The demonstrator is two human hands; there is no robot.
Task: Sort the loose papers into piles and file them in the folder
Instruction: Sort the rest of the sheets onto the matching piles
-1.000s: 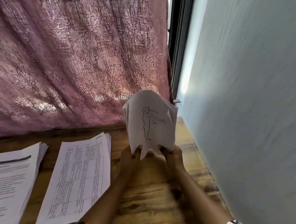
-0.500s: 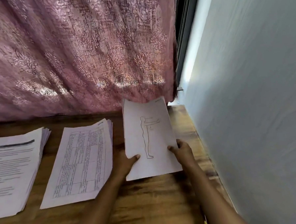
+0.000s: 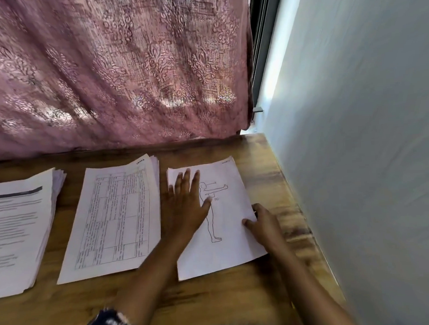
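White paper with a line drawing of a standing figure, the figure sheet (image 3: 228,251), lies flat on the wooden table (image 3: 216,304) at the right end of a row of papers. Our left hand (image 3: 186,208) rests on its left half, palm down, with fingers straight and spread, holding nothing. Our right hand (image 3: 263,222) meets the sheet's right edge about halfway along. Its thumb lies on the paper and its fingers are bent, but it is blurred, so we cannot tell whether it pinches the edge.

Just left of the sheet, not touching it, lies a stack topped by a ruled grid, the grid pile (image 3: 117,217). Farther left lies a thicker text pile (image 3: 15,227). A pink patterned curtain (image 3: 116,68) hangs along the table's far edge, and a pale wall (image 3: 368,129) borders its right side.
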